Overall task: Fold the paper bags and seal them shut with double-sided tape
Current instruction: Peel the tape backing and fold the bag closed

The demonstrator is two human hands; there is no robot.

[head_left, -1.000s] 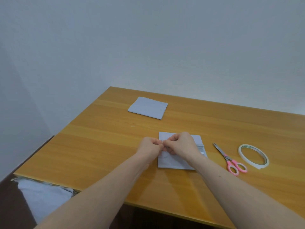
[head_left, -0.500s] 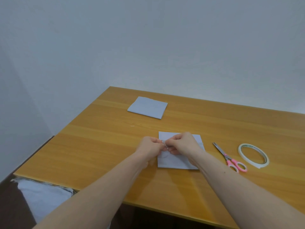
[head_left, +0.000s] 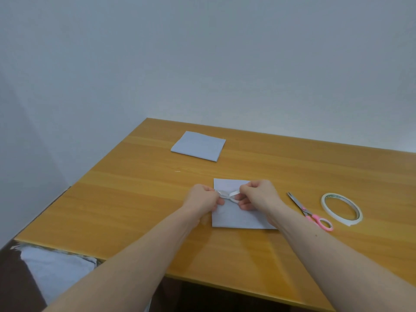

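Observation:
A pale folded paper bag point(head_left: 238, 216) lies flat on the wooden table point(head_left: 135, 199) in front of me. Both hands hover just above its upper part. My left hand point(head_left: 203, 199) pinches one end of a short strip of double-sided tape point(head_left: 228, 195), and my right hand point(head_left: 258, 194) pinches the other end. The strip is twisted and looped between my fingertips. Another folded paper bag point(head_left: 199, 145) rests farther back on the left.
Pink-handled scissors point(head_left: 309, 211) lie right of the near bag, blades pointing away. A roll of white double-sided tape point(head_left: 341, 209) sits flat beyond them. The table's near edge runs under my forearms. Pale cloth point(head_left: 54, 271) shows below the left corner.
My hands have drawn apart a little, and the tape strip now shows between them as a twisted loop. The bag has not moved.

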